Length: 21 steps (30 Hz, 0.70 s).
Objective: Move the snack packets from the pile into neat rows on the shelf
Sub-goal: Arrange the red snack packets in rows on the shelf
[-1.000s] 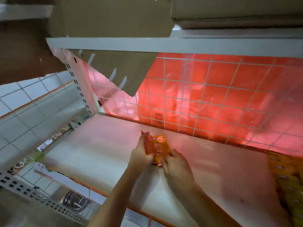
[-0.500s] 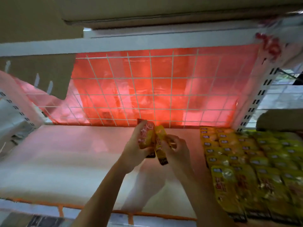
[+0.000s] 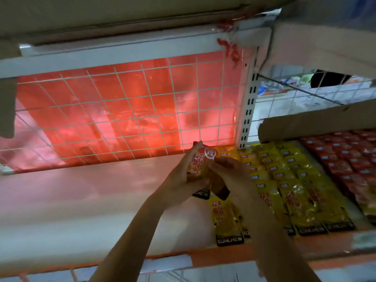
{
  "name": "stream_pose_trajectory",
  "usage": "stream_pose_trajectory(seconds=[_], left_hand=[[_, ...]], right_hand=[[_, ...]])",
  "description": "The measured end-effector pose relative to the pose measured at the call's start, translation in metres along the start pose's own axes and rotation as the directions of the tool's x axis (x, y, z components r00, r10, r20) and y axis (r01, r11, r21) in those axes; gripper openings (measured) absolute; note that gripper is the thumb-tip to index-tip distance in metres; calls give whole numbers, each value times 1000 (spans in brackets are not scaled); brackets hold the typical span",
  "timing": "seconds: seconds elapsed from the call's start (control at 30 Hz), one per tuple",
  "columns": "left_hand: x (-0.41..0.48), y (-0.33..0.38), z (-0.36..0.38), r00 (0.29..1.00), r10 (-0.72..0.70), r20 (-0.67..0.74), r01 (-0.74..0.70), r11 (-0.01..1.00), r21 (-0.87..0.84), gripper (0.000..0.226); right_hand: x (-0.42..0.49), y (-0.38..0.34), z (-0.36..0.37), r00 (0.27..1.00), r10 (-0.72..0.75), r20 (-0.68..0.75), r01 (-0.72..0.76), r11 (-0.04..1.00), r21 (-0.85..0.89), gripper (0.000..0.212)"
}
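Yellow-orange packet stack (image 3: 200, 161) is now mid-frame, just left of the yellow rows (image 3: 289, 180) already laid on the shelf (image 3: 81, 200). One second ago it was over the bare left stretch of shelf with only a sliver of the rows at the right edge, so the hands have carried it rightward to the drop zone.

Left hand (image 3: 181, 180): fingers curled round the stack from the left, firm hold. Right hand (image 3: 236, 178): fingers pinching the stack's upper right edge. One packet (image 3: 220, 191) hangs lower between the hands, more so than half a second ago. It looks like one is being peeled off, but I can't confirm.

Stack is held clear above the shelf, over the leftmost yellow column's front packet (image 3: 227, 220).

Likely next: set packets down as a new column left of that one. Red packets (image 3: 356, 159) at far right are untouched. Source pile is not in view.
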<state>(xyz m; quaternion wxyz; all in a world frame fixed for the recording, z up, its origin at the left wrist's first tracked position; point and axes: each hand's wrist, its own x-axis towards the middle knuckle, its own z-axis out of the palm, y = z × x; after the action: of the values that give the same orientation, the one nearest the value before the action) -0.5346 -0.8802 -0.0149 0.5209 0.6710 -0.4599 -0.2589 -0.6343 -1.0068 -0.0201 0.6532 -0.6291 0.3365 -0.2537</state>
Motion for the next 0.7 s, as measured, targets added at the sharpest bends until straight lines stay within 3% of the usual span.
stream_pose_trajectory(seconds=[0.13, 0.23, 0.43, 0.57, 0.7], left_hand=[[12, 3, 39, 980, 23, -196, -38, 997, -70, 70], [20, 4, 62, 957, 55, -285, -51, 998, 23, 60], [31, 12, 101, 892, -60, -447, 47, 998, -39, 50], [23, 10, 117, 852, -276, -444, 140, 939, -315, 53], [10, 6, 131, 822, -341, -456, 279, 939, -199, 34]], right_hand=[[-1, -2, -46, 997, 62, -49, -46, 960, 276, 4], [-3, -2, -76, 990, 137, -29, -112, 897, 428, 16], [-13, 7, -100, 995, 98, 3, -87, 875, 476, 12], [-15, 13, -123, 997, 81, 19, -80, 870, 486, 17], [-11, 23, -153, 994, 91, -52, -57, 885, 462, 19]])
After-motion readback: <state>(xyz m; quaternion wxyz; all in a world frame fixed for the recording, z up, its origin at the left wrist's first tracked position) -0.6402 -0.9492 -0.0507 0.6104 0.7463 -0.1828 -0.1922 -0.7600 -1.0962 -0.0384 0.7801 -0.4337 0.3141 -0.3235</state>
